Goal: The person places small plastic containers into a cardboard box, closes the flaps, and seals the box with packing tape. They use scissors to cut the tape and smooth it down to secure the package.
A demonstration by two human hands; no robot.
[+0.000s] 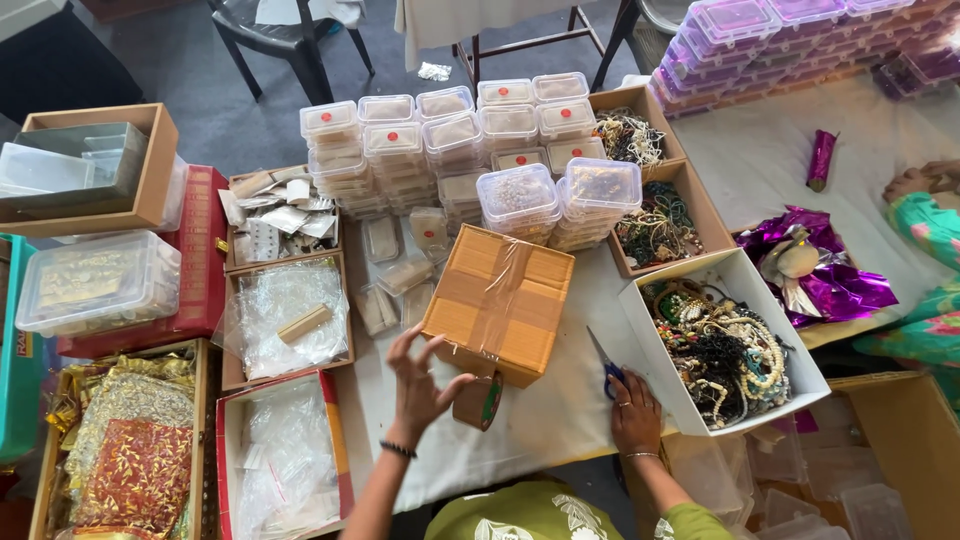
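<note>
On the cloth-covered table (560, 410) before us, a taped cardboard box (498, 303) sits at centre, our left hand (418, 385) spread loosely, fingers fanned, against its near corner, just above a tape roll (481, 401). Our right hand (634, 410) lies knuckles-up on the cloth, closed around blue-handled scissors (605, 367) whose blades point toward the box. Beside it, a white box (735, 340) brims with tangled beaded necklaces; two brown trays (655, 190) behind hold more. Stacks of clear lidded tubs (450, 140) rise beyond, some red-dotted. At left, open boxes (285, 395) carry plastic pouches, and one tray (125, 445) holds gold and red fabric bags.
</note>
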